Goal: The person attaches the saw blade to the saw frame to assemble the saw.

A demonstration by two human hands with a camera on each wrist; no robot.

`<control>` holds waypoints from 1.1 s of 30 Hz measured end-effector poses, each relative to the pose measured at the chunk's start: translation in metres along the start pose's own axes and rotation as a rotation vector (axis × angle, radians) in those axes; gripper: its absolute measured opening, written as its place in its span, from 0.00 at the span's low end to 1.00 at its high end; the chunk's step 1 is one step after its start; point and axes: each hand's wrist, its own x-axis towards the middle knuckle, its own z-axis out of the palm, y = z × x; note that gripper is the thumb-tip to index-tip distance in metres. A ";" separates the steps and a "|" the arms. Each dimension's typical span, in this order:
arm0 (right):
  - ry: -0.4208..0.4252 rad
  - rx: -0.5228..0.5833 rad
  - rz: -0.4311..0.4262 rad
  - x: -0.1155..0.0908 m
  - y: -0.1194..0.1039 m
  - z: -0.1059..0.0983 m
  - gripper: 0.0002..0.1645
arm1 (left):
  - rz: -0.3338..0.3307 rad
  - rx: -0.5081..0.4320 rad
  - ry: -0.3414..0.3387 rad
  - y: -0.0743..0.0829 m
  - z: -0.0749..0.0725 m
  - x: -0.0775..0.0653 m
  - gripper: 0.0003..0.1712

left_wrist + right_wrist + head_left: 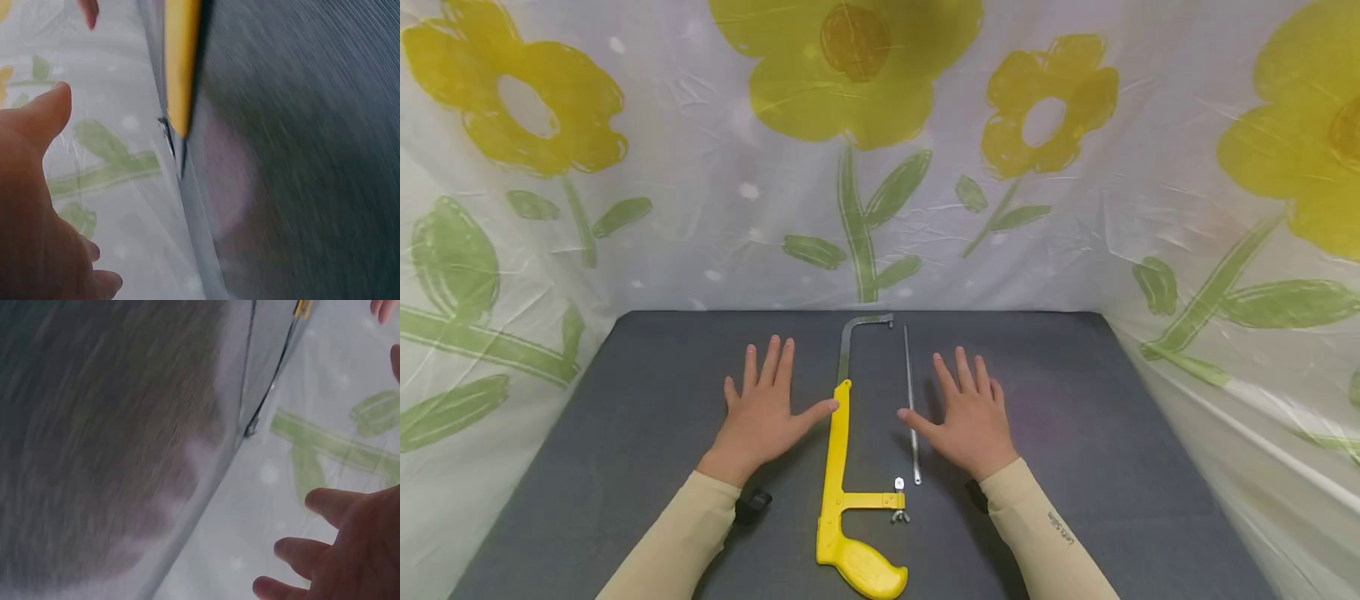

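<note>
A hacksaw frame (837, 450) with a yellow body and handle lies lengthwise on the dark grey table, its bare metal bow at the far end. Beside it, to the right, is a detached saw blade (911, 392), thin and silvery. My left hand (763, 421) hovers left of the frame, fingers spread, the thumb tip overlapping the yellow body in the head view. To the right of the blade my right hand (972, 423) is spread the same way, its thumb overlapping the blade in that view. Both hands hold nothing. A wing nut (900, 517) sits on the frame's yellow crosspiece.
The dark grey table (1075, 517) ends at a pale curtain (685, 208) printed with yellow flowers, which hangs behind and along both sides. Dark wrist straps with a camera (752, 506) show under the cream sleeves.
</note>
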 end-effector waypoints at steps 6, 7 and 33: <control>-0.013 0.031 -0.004 0.000 -0.013 0.006 0.64 | 0.009 -0.018 -0.009 0.017 0.005 0.002 0.75; -0.012 0.035 -0.004 0.000 -0.015 0.006 0.64 | 0.008 -0.020 -0.016 0.020 0.005 0.002 0.75; -0.016 0.108 0.023 -0.004 -0.037 0.011 0.49 | 0.025 -0.302 -0.108 0.055 0.022 -0.004 0.63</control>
